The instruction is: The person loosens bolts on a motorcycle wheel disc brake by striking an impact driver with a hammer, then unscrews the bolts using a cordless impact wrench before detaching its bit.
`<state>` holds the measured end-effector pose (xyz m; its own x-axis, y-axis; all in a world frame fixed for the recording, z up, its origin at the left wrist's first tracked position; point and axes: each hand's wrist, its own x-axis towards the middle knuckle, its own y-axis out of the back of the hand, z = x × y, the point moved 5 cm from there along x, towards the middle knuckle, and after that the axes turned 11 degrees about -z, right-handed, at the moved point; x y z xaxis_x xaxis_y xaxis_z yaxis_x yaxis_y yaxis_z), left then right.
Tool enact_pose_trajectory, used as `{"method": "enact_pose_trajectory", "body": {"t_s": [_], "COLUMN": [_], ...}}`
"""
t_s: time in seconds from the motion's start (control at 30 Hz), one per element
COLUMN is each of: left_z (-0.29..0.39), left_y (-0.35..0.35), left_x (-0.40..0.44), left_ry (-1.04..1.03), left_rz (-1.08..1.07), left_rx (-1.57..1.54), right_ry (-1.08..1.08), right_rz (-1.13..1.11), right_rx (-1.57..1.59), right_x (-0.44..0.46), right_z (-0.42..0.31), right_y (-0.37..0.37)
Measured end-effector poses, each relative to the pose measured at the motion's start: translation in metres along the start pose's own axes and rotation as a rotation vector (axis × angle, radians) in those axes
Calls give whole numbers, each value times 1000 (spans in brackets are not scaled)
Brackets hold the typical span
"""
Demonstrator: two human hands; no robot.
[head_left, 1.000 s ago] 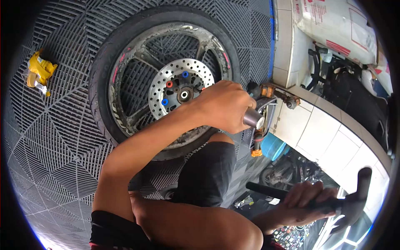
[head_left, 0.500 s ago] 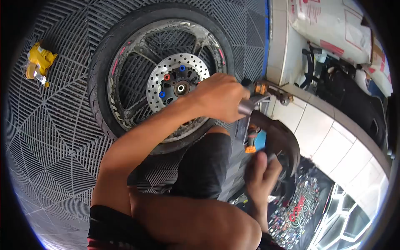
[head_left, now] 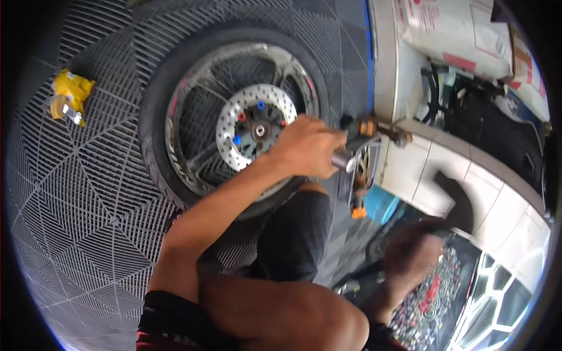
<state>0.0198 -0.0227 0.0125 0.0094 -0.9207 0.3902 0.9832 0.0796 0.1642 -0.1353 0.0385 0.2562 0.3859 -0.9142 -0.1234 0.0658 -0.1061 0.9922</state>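
Fingers closed, my left hand (head_left: 307,149) grips a dark metal cylinder (head_left: 343,159), whose flat end sticks out at the right of the fist. This hand is over the right part of a motorcycle wheel (head_left: 153,114) that lies on the floor, near its drilled brake disc (head_left: 229,131). At the lower right, my right hand (head_left: 413,254) is wrapped round the handle of a hammer; both are blurred. The dark hammer head (head_left: 459,202) is apart from the cylinder, to its lower right. What the cylinder's other end touches is hidden.
Yellow packaging (head_left: 73,88) lies on the grey grid floor (head_left: 70,193) at the left. Right of the wheel are an orange-tipped tool (head_left: 358,205), a blue container (head_left: 380,206) and a tiled ledge (head_left: 436,158). White sacks (head_left: 456,35) stand at the upper right.
The hammer in my right hand has swung away from the cylinder, toward the lower right. My left hand keeps its grip on the cylinder. The whole view has shifted slightly.
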Motion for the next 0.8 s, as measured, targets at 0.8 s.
{"method": "enact_pose_trajectory", "body": {"t_s": [0.8], "left_z": [2], "left_y": [-2], "left_x": [-12], "left_ry": [-35], "left_rz": [508], "left_rx": [2], "right_ry": [-97], "right_rz": [-10], "right_rx": [934], "right_x": [94], "right_z": [-39], "right_y": [-90]}}
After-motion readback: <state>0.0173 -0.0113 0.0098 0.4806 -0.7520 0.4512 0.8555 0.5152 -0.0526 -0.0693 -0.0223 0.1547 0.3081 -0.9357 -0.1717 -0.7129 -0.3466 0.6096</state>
